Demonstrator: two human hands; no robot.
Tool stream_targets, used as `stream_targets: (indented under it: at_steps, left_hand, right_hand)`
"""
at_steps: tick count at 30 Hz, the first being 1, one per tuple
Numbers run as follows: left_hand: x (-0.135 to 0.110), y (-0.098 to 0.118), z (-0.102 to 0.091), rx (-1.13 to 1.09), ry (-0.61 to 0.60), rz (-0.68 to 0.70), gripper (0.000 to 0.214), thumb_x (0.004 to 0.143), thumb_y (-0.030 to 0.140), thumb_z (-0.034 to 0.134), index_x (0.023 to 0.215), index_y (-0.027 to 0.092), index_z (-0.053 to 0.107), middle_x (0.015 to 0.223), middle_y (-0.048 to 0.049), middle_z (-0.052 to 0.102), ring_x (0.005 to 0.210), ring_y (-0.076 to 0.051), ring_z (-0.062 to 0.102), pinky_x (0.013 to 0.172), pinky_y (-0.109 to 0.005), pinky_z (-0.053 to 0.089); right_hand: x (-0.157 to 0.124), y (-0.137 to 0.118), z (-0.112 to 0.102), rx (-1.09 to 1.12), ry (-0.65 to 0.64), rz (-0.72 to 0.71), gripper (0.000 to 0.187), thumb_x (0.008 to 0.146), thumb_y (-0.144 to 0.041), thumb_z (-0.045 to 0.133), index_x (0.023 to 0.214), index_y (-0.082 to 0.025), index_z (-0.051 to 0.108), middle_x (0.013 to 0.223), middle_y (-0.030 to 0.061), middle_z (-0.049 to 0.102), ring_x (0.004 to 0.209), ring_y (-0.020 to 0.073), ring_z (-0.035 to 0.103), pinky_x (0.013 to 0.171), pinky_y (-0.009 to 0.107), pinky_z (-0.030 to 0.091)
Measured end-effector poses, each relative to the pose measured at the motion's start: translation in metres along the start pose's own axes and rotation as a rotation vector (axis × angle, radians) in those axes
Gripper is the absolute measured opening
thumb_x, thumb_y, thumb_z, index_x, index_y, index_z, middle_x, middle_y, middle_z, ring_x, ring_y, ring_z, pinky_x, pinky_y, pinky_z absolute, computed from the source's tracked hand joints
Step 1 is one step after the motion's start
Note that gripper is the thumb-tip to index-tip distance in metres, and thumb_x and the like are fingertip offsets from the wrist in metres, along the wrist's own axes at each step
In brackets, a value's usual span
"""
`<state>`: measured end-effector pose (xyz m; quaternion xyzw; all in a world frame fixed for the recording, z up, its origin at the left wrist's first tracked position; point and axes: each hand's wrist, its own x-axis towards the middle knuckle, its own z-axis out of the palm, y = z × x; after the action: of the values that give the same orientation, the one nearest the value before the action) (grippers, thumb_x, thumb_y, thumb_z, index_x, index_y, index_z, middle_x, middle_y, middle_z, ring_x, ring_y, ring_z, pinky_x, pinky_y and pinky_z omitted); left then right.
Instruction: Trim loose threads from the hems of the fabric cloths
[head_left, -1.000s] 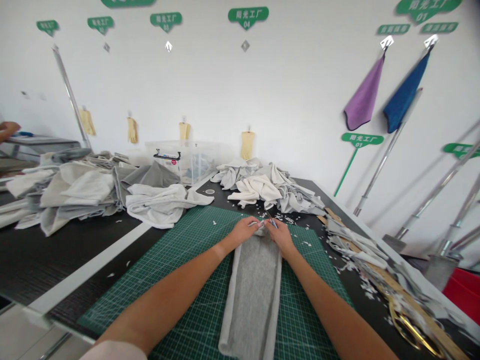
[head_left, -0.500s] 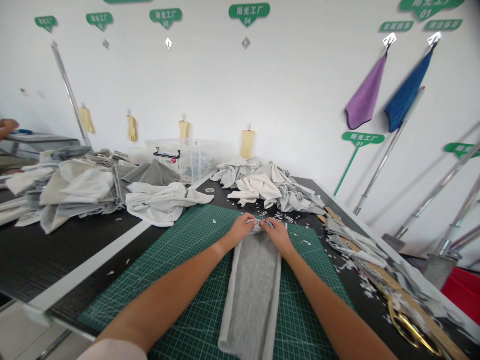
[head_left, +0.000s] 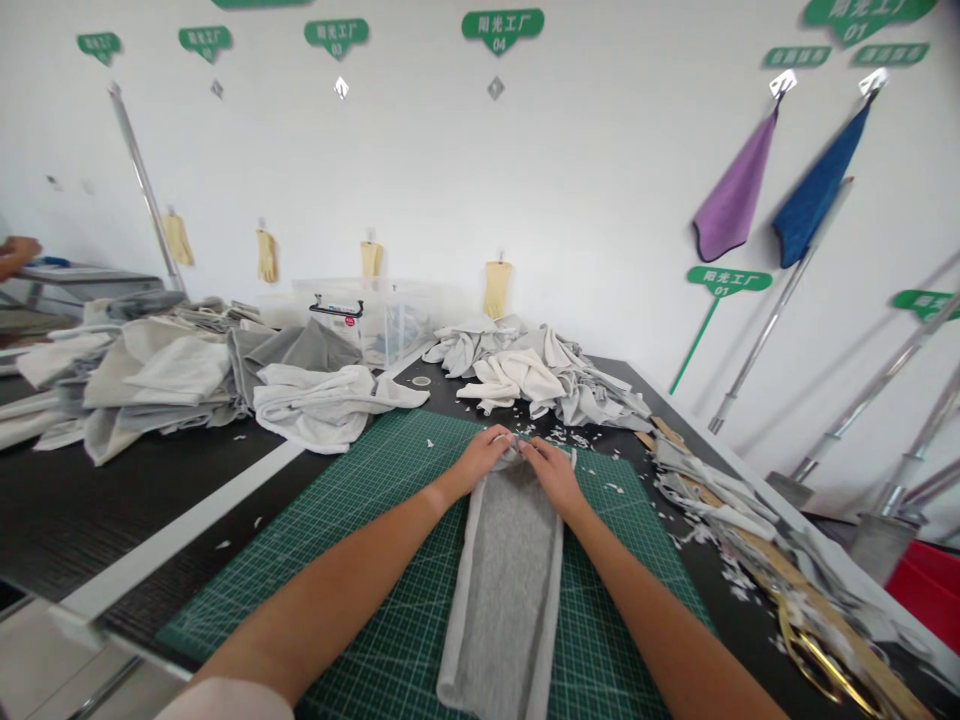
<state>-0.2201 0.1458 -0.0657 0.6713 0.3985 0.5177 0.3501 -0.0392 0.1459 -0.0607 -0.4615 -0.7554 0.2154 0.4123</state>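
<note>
A long strip of grey cloth point(head_left: 514, 580) with pale, curled side edges lies lengthwise on a green cutting mat point(head_left: 360, 530). At its far end my left hand point(head_left: 486, 458) is closed, pinching the edge between thumb and fingers. Close beside it, my right hand point(head_left: 551, 474) is also closed at the same edge, fingertips almost meeting the left ones. Any small tool in the right fingers is hidden or too small to make out.
Piles of grey and white cloth point(head_left: 165, 370) lie at left, with another heap point(head_left: 517, 370) behind the mat. A clear plastic box point(head_left: 382, 325) stands at the back. Gold-handled scissors point(head_left: 817, 660), cloth strips and white scraps lie at right. Another person's hand point(head_left: 19, 255) shows far left.
My right fingers have turned slightly inward at the cloth's edge. A small bluish object seen in them before no longer shows clearly. The cloth has stayed in place.
</note>
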Motion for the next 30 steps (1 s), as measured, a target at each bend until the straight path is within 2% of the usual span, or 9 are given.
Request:
stream_targets:
  at_steps: [14,23,30]
  left_hand:
    - [-0.0018,0.0048,-0.0019,-0.087,0.013,-0.045,0.037,0.092,0.050,0.048,0.094,0.016,0.062,0.093,-0.0035,0.063,0.087,-0.015,0.056,0.080,-0.024,0.044]
    - [-0.0012,0.0026,-0.0021,0.001,-0.006,-0.053,0.034,0.089,0.043,0.054,0.103,0.015,0.067,0.101,-0.0052,0.068,0.096,-0.017,0.059,0.089,-0.027,0.045]
    - [0.0009,0.0023,-0.0015,-0.025,-0.021,-0.035,0.036,0.091,0.048,0.051,0.100,0.017,0.066,0.097,-0.0042,0.066,0.091,-0.016,0.058,0.082,-0.025,0.046]
  right_hand:
    - [-0.0074,-0.0061,0.0012,-0.024,0.020,0.019,0.046,0.097,-0.061,0.037,0.074,-0.024,0.047,0.070,-0.0012,0.056,0.070,0.0182,0.052,0.066,0.028,0.036]
    - [-0.0059,-0.0062,0.0002,-0.019,-0.013,0.014,0.045,0.097,-0.060,0.039,0.074,-0.024,0.050,0.072,-0.0008,0.060,0.072,0.0185,0.054,0.066,0.027,0.036]
    - [-0.0059,-0.0041,0.0010,-0.018,0.032,0.011,0.045,0.097,-0.060,0.039,0.074,-0.023,0.049,0.071,-0.0015,0.058,0.070,0.0178,0.053,0.066,0.027,0.036]
